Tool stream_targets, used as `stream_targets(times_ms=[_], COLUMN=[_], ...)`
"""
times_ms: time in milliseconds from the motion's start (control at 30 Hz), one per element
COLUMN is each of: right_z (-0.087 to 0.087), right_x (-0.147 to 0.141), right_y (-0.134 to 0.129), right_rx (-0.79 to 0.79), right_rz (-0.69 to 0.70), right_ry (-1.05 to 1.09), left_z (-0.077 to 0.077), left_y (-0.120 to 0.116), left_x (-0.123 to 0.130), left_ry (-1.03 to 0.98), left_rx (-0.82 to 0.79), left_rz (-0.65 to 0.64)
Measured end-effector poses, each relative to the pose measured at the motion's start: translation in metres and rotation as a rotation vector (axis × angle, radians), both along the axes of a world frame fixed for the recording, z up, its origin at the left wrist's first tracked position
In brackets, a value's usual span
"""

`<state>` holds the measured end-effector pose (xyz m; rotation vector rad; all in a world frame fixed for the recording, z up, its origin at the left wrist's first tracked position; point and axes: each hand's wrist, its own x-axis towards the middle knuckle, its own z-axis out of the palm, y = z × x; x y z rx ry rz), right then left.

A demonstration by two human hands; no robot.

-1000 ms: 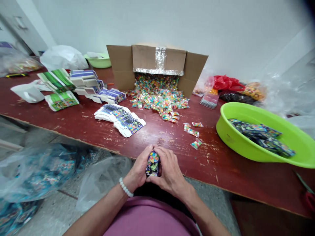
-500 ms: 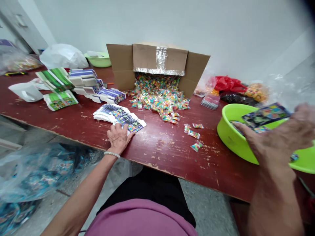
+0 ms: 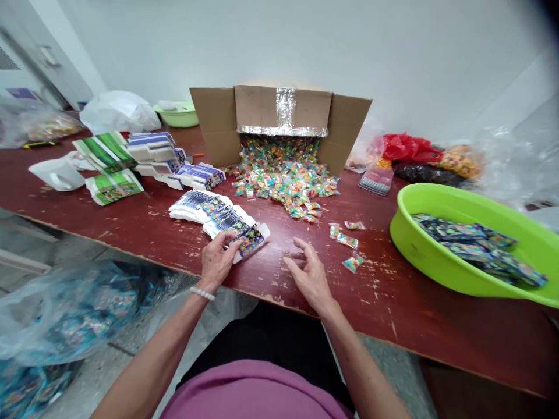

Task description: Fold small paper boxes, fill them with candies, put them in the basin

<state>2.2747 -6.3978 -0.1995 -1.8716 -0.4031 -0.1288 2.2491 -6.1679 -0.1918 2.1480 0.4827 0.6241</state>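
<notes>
A fanned row of flattened printed candy boxes (image 3: 213, 210) lies on the table in front of me. My left hand (image 3: 219, 259) is at the near end of the row, thumb and fingers closed on the edge of the last dark printed box (image 3: 252, 240). My right hand (image 3: 309, 273) is held over the table to the right of it, empty, with fingers apart. Beyond both hands, small wrapped candies (image 3: 288, 180) spill from a cardboard box (image 3: 283, 107) lying on its side. A few loose candies (image 3: 348, 240) lie right of my right hand.
A lime green tub (image 3: 414, 256) with dark printed packets (image 3: 480, 244) stands at right. Purple and green box stacks (image 3: 109, 154) and a white mug (image 3: 59, 174) are at left. Behind the tub lie a red bag (image 3: 410, 147) and clear plastic. Bagged blue packets (image 3: 87, 314) sit below the table's left edge.
My right hand has come back from the tub to the table's middle; the dark packet it was releasing is gone from it. My left hand has shifted slightly right, pulling the end box along.
</notes>
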Motion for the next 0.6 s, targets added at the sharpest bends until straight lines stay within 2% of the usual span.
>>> stream_targets(times_ms=[100, 200, 267, 333, 467, 533, 600], right_z=[0.009, 0.015, 0.015, 0.013, 0.012, 0.013, 0.013], right_x=[0.003, 0.004, 0.006, 0.01, 0.019, 0.02, 0.02], right_y=[0.013, 0.023, 0.027, 0.028, 0.022, 0.019, 0.017], right_rx=[-0.06, -0.16, -0.222, -0.243, -0.147, -0.102, -0.086], right_rz=[-0.021, -0.044, -0.041, -0.018, 0.054, 0.103, 0.142], right_ry=[-0.155, -0.303, -0.308, -0.242, -0.042, -0.016, -0.058], left_z=[0.001, 0.004, 0.004, 0.001, -0.003, 0.0, 0.008], left_y=[-0.017, -0.034, -0.042, -0.045, -0.045, -0.044, -0.045], left_x=[-0.007, -0.019, -0.027, -0.034, -0.037, -0.036, -0.035], left_ry=[-0.067, -0.058, -0.052, -0.054, -0.055, -0.007, 0.12], left_rx=[-0.359, -0.522, -0.509, -0.424, -0.302, -0.377, -0.561], left_rz=[-0.094, -0.166, -0.205, -0.213, -0.224, -0.289, -0.387])
